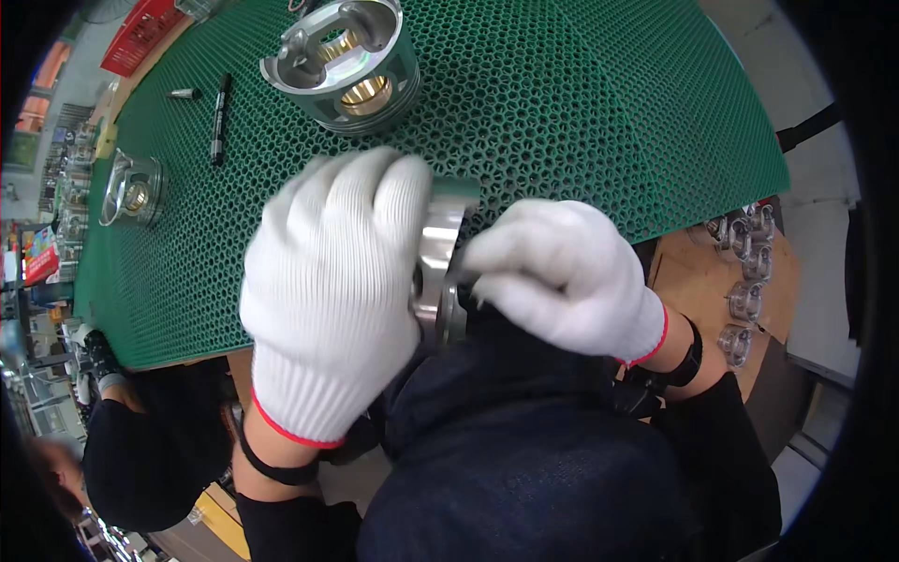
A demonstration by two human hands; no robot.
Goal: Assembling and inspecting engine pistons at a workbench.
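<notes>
My left hand (337,258), in a white knitted glove with a red cuff edge, is wrapped round a shiny metal piston (438,248) near the mat's front edge. Much of that piston is hidden by the glove. On its right side my right hand (571,272), gloved the same way, has thumb and forefinger pinched together close to the metal. A small dark thing seems to be at those fingertips, too blurred to name. Beyond my hands, a larger-looking piston (398,94) with gold-coloured pin bores stands on the green mat (524,94).
Another piston (117,201) stands at the mat's left. A black marker pen (221,122) lies nearby, beside a small silver-and-dark piece (184,94). A red box (140,39) is at the far left. Several pistons (745,302) stand on brown board at right. Another person (154,450) is at left.
</notes>
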